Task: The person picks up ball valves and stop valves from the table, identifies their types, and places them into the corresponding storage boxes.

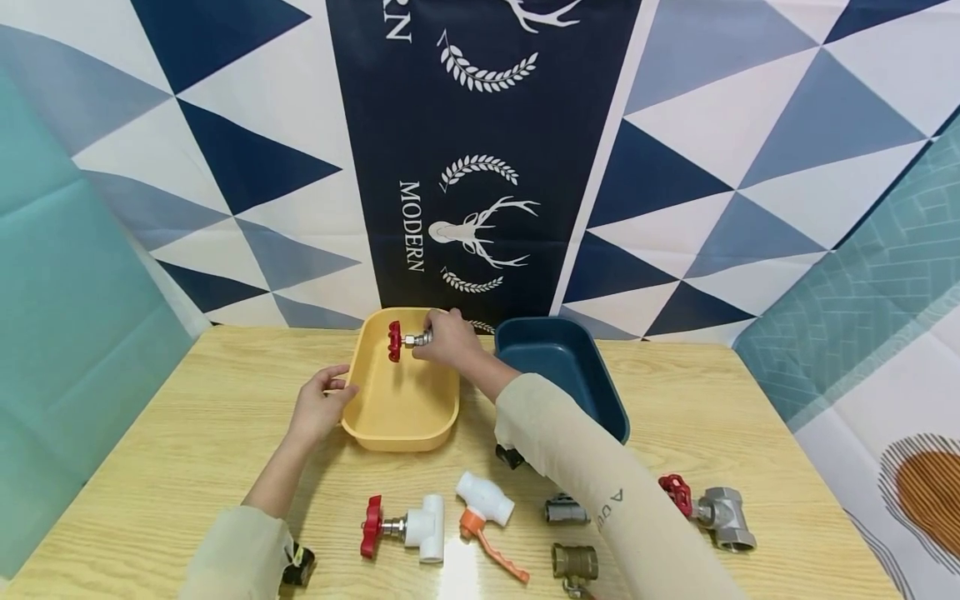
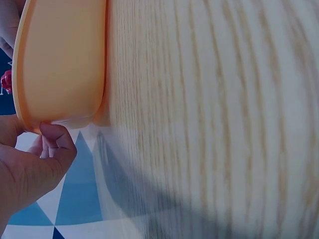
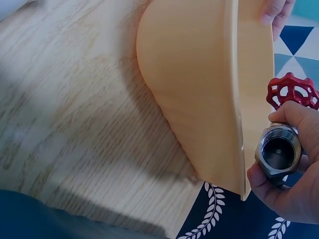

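In the head view my right hand (image 1: 450, 337) holds a metal gate valve with a red handwheel (image 1: 394, 342) over the far part of a yellow plastic tray (image 1: 401, 439). The right wrist view shows the silver valve body (image 3: 279, 152) between thumb and fingers, its threaded opening facing the camera. At the tray's left side my left hand (image 1: 321, 404) grips the rim, thumb over the edge. From the left wrist, that hand (image 2: 37, 167) appears at the tray's wall (image 2: 62, 64), with fingers bent at the rim.
Right of the yellow tray stands a dark blue tray (image 1: 558, 367). Nearer lie a white tee valve with a red handle (image 1: 425, 527), a white ball valve with an orange lever (image 1: 486, 500), a brass valve (image 1: 575, 562), a grey fitting (image 1: 566, 509) and another red-wheeled metal valve (image 1: 723, 517).
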`<state>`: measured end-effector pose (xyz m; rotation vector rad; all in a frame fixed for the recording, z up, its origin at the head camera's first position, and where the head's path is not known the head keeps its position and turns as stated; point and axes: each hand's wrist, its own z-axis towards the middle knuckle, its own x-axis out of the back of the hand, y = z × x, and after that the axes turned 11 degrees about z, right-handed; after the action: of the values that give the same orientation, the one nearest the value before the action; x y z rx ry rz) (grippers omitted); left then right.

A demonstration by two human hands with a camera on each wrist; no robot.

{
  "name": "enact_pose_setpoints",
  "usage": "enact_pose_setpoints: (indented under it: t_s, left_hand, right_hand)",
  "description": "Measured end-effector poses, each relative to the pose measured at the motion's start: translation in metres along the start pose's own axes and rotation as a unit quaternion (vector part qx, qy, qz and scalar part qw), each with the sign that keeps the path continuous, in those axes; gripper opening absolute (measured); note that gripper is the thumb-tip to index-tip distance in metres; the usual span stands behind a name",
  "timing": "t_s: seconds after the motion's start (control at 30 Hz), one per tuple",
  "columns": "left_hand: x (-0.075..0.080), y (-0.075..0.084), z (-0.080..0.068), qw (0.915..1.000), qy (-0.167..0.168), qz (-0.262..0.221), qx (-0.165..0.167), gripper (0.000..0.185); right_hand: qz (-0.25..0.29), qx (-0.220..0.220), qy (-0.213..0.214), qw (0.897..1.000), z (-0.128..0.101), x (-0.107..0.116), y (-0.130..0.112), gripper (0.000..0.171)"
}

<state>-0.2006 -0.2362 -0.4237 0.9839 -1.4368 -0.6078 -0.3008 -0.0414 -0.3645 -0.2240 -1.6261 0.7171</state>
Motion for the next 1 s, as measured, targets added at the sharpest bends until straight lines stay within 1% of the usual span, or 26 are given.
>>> enact_pose_setpoints:
  t_s: [0.3,0.7,1.0]
  left_hand:
    - [0.001,-0.001,0.001,0.9999,0.005,0.013,0.002,0.045]
    - [0.0,-0.001,0.0,1.0,0.007,0.003,0.006,0.045]
    - [-0.002,-0.001,0.001,0.9999,0.01,0.005,0.003,0.045]
  right_hand:
    - [0.001,0.012,0.005,1.0,0.006,-0.009,0.0,0.035]
    - [0.001,0.013,0.0,1.0,0.009,-0.024,0.004,0.037]
    - [-0.004,-0.014,-0.005,1.0,0.015,-0.032,0.005,0.042]
